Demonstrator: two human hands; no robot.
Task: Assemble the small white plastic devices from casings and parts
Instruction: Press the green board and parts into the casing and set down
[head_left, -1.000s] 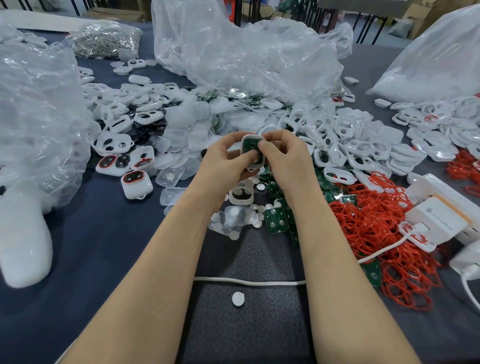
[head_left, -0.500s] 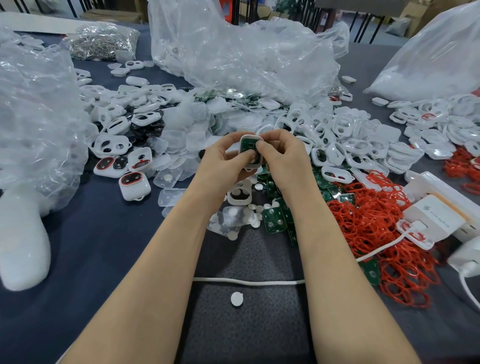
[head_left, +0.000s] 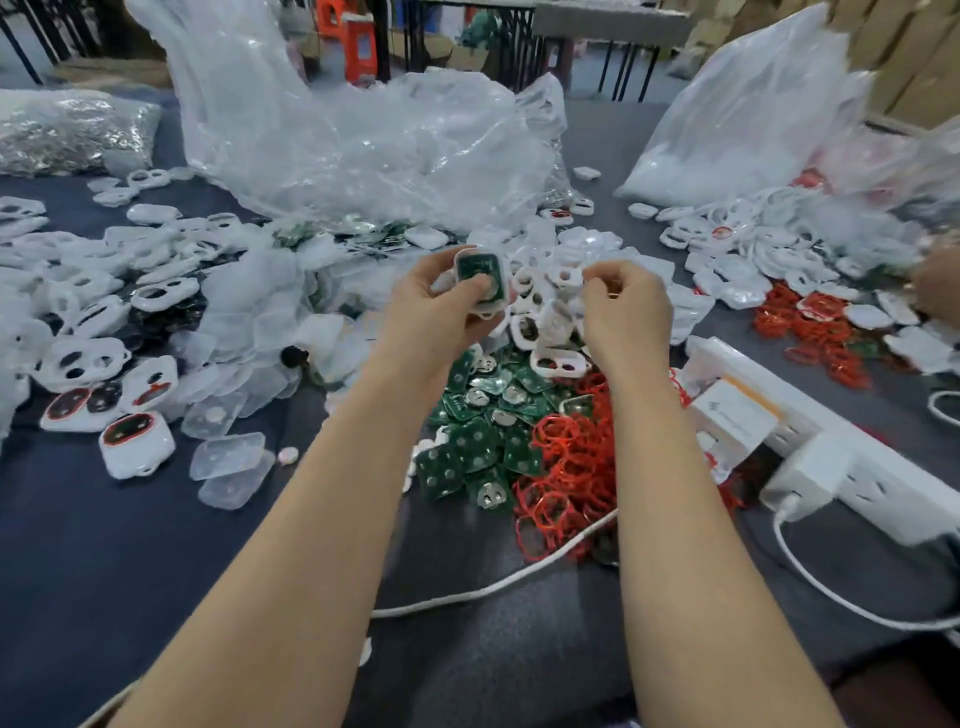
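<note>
On the far left of the counter (head_left: 104, 545) lies a sack (head_left: 72, 132) of shiny metal bits. Nearer, a spread of white casings (head_left: 78, 358) runs along the left side, some with red rims, and a few clear covers (head_left: 228, 457) lie at its near edge. A big crumpled clear bag (head_left: 363, 140) stands at the far middle.

The left hand (head_left: 436, 306) is raised over the middle of the counter. Its fingers and thumb are wrapped round a casing (head_left: 480, 306) with a green board (head_left: 478, 267) seated in it, facing the person. Below it on the counter lies a heap of green boards (head_left: 478, 447). Touching that heap on its right is a tangle of red rings (head_left: 566, 467). A white cord (head_left: 493, 587) runs along their near side.

The right hand (head_left: 626, 312) is held up beside the left, apart from the casing, with its fingers curled in. Whether they pinch anything I cannot tell.

Further right sits a white power strip (head_left: 883, 493) with a plug (head_left: 810, 478) in it. Beyond it is a second heap (head_left: 753, 260) of casings. A filled white bag (head_left: 753, 114) stands far right, and another person's hand (head_left: 940, 275) shows at the right edge.
</note>
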